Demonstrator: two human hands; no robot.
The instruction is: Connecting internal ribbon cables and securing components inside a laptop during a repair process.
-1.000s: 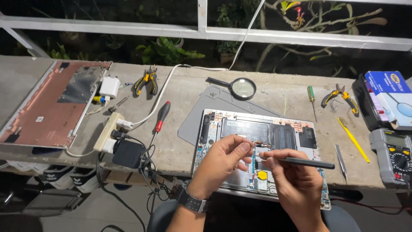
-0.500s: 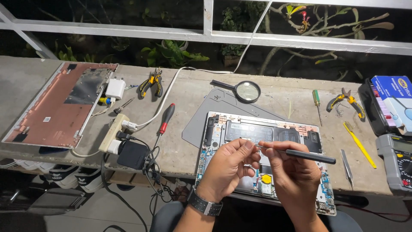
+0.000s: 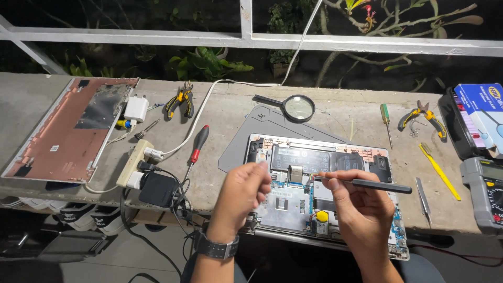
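An opened laptop (image 3: 293, 204) lies with its circuit boards and battery exposed on a concrete ledge (image 3: 220, 141). My right hand (image 3: 361, 209) grips a thin black tool (image 3: 374, 184) like a pen, its tip pointing left at the board near the middle. Just left of the tip hovers my left hand (image 3: 242, 196), fingers curled together over the board, with a dark watch on the wrist. Whether it pinches something small I cannot tell.
A grey mat (image 3: 246, 139) lies under the laptop. A magnifying glass (image 3: 296, 107), red screwdriver (image 3: 198, 144), pliers (image 3: 179, 100), power strip (image 3: 135, 162) and pink laptop cover (image 3: 68, 131) lie left and behind. At right: green screwdriver (image 3: 385, 118), cutters (image 3: 422, 116), yellow brush (image 3: 439, 170), tweezers (image 3: 423, 195), multimeter (image 3: 484, 191).
Both hands have shifted slightly over the laptop board, and the left hand's fingers have curled in closer. The view has shifted a little.
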